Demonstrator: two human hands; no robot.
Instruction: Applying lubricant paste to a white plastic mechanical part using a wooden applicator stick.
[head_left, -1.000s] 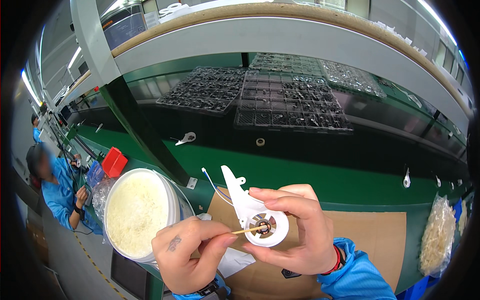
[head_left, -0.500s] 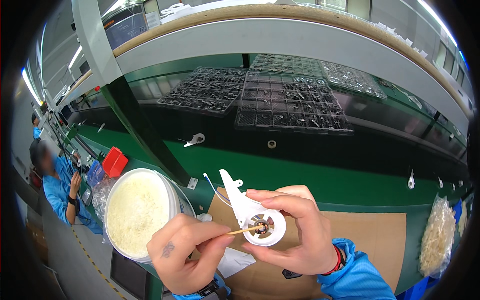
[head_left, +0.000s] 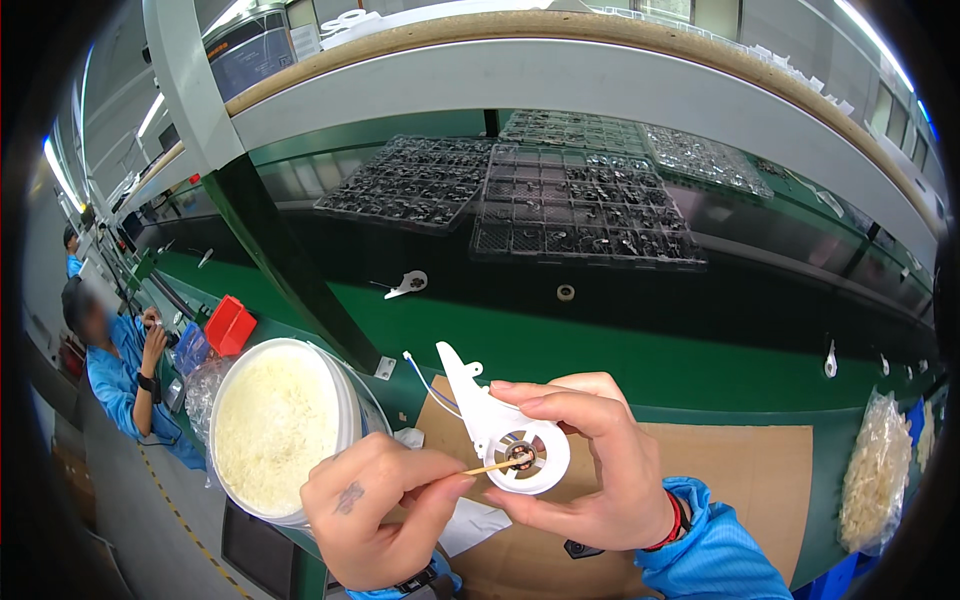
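Observation:
My right hand (head_left: 600, 455) grips a white plastic housing (head_left: 488, 420) by its round end, fingers above and thumb below. The housing has a spoked ring, a long pointed arm and thin blue and white wires (head_left: 425, 378). A small round dark and copper-coloured piece (head_left: 521, 456) sits at the ring's centre. Pinched between thumb and fingers of my left hand (head_left: 380, 510) is a thin wooden stick (head_left: 487, 468). Its far end reaches into the ring and touches or nearly touches the centre piece; the exact tip is too small to make out.
A white bucket (head_left: 352, 400) of pale flakes stands at left, near a red bin (head_left: 230, 325). Cardboard (head_left: 740, 480) lies under my hands. Beyond, a green conveyor belt (head_left: 480, 345) carries white parts (head_left: 408, 285); compartment trays (head_left: 590, 210) lie behind. A co-worker (head_left: 125, 370) sits far left.
The loose parts on the belt have shifted to the right. My left hand has moved slightly right and down with the stick, whose tip stays inside the ring; the right hand has hardly moved.

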